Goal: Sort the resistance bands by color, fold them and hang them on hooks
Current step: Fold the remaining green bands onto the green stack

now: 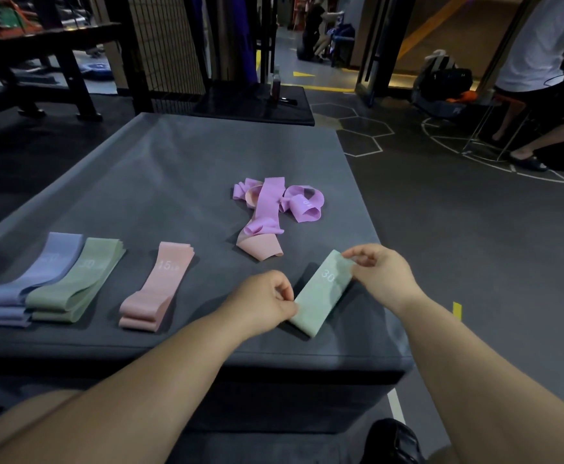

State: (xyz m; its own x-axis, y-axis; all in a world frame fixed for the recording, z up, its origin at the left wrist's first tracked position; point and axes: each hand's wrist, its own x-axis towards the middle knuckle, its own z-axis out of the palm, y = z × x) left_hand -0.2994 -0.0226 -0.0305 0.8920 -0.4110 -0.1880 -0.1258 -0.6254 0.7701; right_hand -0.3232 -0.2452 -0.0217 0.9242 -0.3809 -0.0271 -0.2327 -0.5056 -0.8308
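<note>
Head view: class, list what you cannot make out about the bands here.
All in the head view:
tangled purple and pink heap: overlapping loops hide the band count.
blue stack: printed number too faint.
mint band: one edge hidden by the left hand.
hooks: none in frame.

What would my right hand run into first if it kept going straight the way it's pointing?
Probably the tangled purple bands: the right hand, pinching the green band marked 30, points forward-left across bare mat toward them. Depth is unclear.
</note>
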